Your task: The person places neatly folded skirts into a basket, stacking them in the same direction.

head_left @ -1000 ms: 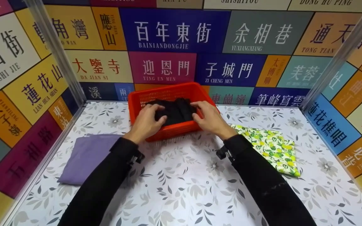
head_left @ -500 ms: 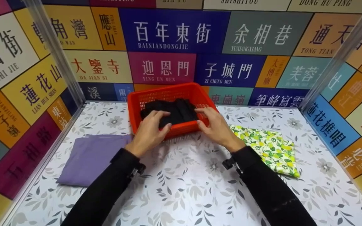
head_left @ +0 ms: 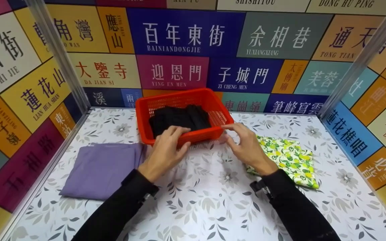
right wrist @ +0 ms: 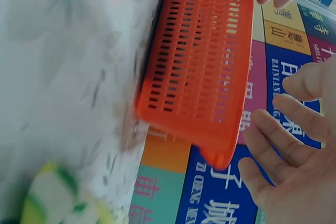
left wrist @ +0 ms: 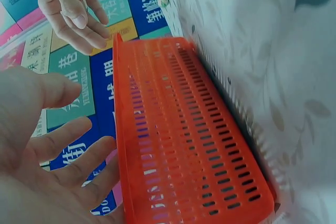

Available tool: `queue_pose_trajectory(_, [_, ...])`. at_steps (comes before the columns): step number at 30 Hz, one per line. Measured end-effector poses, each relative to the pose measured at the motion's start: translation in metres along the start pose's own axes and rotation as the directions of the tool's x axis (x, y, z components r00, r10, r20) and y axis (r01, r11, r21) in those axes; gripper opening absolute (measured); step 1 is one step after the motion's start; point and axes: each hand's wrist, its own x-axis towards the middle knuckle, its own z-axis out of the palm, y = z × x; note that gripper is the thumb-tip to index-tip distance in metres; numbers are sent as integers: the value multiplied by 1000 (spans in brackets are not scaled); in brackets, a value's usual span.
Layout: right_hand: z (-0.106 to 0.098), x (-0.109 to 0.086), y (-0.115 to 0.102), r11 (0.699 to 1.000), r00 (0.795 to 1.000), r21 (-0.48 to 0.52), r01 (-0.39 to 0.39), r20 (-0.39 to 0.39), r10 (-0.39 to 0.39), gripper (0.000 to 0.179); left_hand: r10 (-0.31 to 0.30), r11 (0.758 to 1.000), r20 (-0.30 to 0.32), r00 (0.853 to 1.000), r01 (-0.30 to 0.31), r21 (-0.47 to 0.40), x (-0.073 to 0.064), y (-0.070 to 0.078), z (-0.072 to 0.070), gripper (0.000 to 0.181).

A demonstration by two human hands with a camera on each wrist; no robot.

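A red plastic basket (head_left: 201, 135) with slotted sides stands at the back of the table, holding a folded black cloth (head_left: 176, 117). Over the basket's front rim, toward its left part, is my left hand (head_left: 168, 150), fingers loosely spread. My right hand (head_left: 246, 147) lies by the front right corner, fingertips right at the rim. In the left wrist view the left fingers (left wrist: 79, 150) extend beside the basket wall with nothing between them. The right wrist view shows the right fingers (right wrist: 275, 140) relaxed and apart from the basket's side.
To the left lies a folded purple cloth (head_left: 102, 170), partly behind the left sleeve. A folded lemon-print cloth (head_left: 290, 160) lies on the right, partly covered by the right hand and sleeve. Panels printed with signs (head_left: 186, 33) enclose the flower-patterned table (head_left: 199, 201) at the back and sides.
Both hands have drawn back from the black cloth inside the basket toward the front rim, and the right hand has also moved right. The black cloth stays in the basket.
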Motion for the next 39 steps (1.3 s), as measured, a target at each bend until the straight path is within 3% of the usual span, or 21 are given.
queue_pose_trajectory(7, [-20, -17, 13, 993, 992, -18, -113, -58, 112, 26, 58, 998, -32, 998, -59, -26, -6, 11, 9, 40])
queue_pose_trajectory(14, [-43, -31, 31, 956, 958, -85, -281, -83, 274, 24, 132, 988, -24, 991, -134, -75, -7, 27, 24, 40])
queue_pose_trajectory(18, [-54, -43, 38, 918, 925, -122, -377, -10, 379, 32, 134, 985, 24, 991, -131, -112, -9, 34, 36, 40])
queue_pose_trajectory(22, [-64, -53, 44, 876, 875, -183, -446, 118, 470, 46, 136, 985, 79, 988, -126, -122, -8, 43, 47, 42])
queue_pose_trajectory(25, [-66, -58, 47, 858, 839, -224, -463, 202, 505, 54, 131, 985, 118, 984, -116, -127, -5, 49, 56, 45])
queue_pose_trajectory(29, [-65, -61, 49, 851, 811, -248, -463, 268, 520, 57, 108, 986, 170, 979, -84, -144, -1, 56, 67, 48])
queue_pose_trajectory(39, [-59, -63, 47, 867, 807, -252, -429, 323, 494, 50, 58, 987, 271, 961, -14, -161, 6, 65, 84, 55])
